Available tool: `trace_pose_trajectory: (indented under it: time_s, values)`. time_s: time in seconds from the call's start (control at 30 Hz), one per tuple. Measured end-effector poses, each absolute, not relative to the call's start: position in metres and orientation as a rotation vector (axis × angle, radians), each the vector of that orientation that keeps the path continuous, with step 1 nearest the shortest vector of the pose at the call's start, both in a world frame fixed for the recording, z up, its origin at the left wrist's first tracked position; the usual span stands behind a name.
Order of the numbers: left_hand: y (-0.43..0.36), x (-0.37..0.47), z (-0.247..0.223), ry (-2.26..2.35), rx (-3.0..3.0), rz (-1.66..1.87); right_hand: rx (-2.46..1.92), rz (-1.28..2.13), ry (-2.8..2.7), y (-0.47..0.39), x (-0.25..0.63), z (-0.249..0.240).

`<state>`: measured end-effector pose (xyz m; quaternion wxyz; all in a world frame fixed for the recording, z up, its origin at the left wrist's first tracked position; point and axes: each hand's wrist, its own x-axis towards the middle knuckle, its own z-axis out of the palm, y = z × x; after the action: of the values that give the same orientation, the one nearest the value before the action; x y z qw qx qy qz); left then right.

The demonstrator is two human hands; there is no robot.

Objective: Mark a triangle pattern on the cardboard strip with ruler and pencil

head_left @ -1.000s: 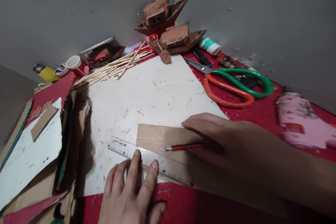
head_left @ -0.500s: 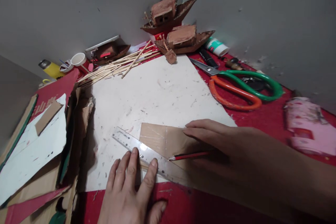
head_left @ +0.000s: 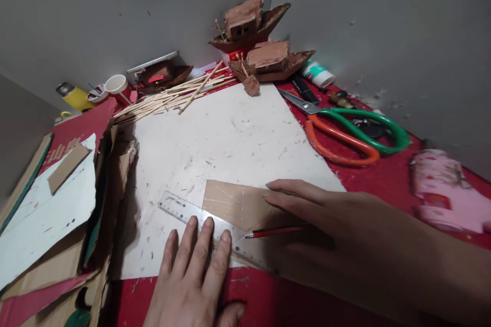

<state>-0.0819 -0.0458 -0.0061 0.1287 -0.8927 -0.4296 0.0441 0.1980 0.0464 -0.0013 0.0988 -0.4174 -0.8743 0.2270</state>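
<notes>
My left hand lies with fingers spread on a clear ruler, pressing it over the lower part of a brown cardboard piece. Faint lines mark the cardboard. A red and black pencil is held in my right hand, its tip at the ruler's upper edge. Two fingers of that hand stretch over the cardboard's top edge; its thumb is hidden. The cardboard rests on a white sheet.
Large scissors with green and orange handles lie right of the sheet. Behind it are thin sticks and brown model boats. Stacked cardboard stands left, and a pink object right.
The ruler has turned slightly, its left end now lower and further left. My left fingers have spread and shifted on it. The pencil tip has moved slightly left.
</notes>
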Motion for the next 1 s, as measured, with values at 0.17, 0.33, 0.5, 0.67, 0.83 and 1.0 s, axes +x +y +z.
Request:
trace_pose_trajectory:
  time_s: [0.17, 0.33, 0.5, 0.67, 0.83, 1.0]
  values:
    - [-0.046, -0.079, -0.007, -1.292, -2.649, 0.11, -1.234, 0.674, -2.599, 0.046, 0.199, -0.002]
    - [-0.04, -0.074, -0.002, -1.342, -2.697, 0.07, -1.246, 0.687, -2.605, 0.046, 0.196, 0.001]
    - [-0.034, -0.071, 0.001, -1.412, -2.726, 0.083, -1.247, 0.719, -2.644, 0.045, 0.195, 0.007]
    - [-0.034, -0.071, 0.002, -1.433, -2.734, 0.115, -1.207, 0.754, -2.699, 0.042, 0.2, 0.006]
    - [-0.033, -0.072, 0.003, -1.433, -2.753, 0.116, -1.24, 0.789, -2.692, 0.043, 0.201, 0.005]
    - [-0.031, -0.072, 0.003, -1.459, -2.769, 0.102, -1.294, 0.834, -2.694, 0.044, 0.198, 0.012]
